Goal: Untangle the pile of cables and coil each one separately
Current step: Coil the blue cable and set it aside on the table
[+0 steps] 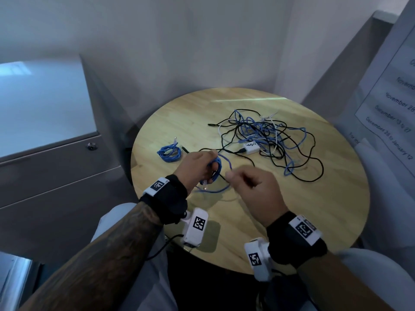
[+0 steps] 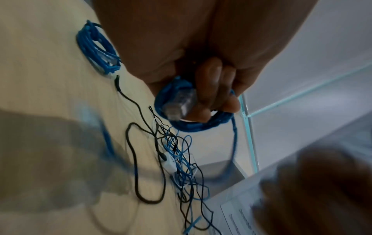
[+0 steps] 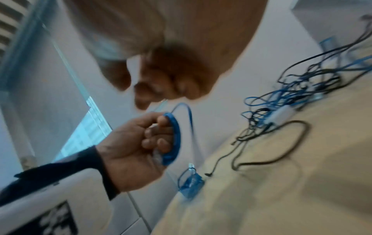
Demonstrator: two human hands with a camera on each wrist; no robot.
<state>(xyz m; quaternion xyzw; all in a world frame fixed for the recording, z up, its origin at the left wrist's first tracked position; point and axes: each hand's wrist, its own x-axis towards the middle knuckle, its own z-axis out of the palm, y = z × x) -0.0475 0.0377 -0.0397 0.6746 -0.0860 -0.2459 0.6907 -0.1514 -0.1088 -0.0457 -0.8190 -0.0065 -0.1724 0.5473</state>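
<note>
Two hands work above a round table [image 1: 280,232] of pale wood with a visible plank grain. Far left stands a grey metal cabinet [image 1: 56,171] with a small round lock. On the table's left part lies a finished blue coil [image 1: 168,151], a flat ring of thin ribbed cord with a clear plastic plug poking out; a black jack plug lies just beside it. The left hand [image 1: 197,168], held over the table, has its fingers [image 2: 209,82] curled through a second blue coil [image 2: 193,125], a tight ring of several turns, with a clear boxy plug pressed against the fingers. From that ring a loose blue strand arcs over to the right hand [image 1: 256,191], whose fingers are curled with thumb tip against forefinger; the wrist view is blurred, so whether they pinch the strand I cannot tell. Beyond the hands, toward the table's right, sprawls the tangled pile [image 1: 267,135]: thin black, blue and white cords looped over one another, with a small white rectangular adapter [image 1: 252,147] lying in the pile. On the far right hangs a printed paper sheet [image 1: 390,104] listing dates
</note>
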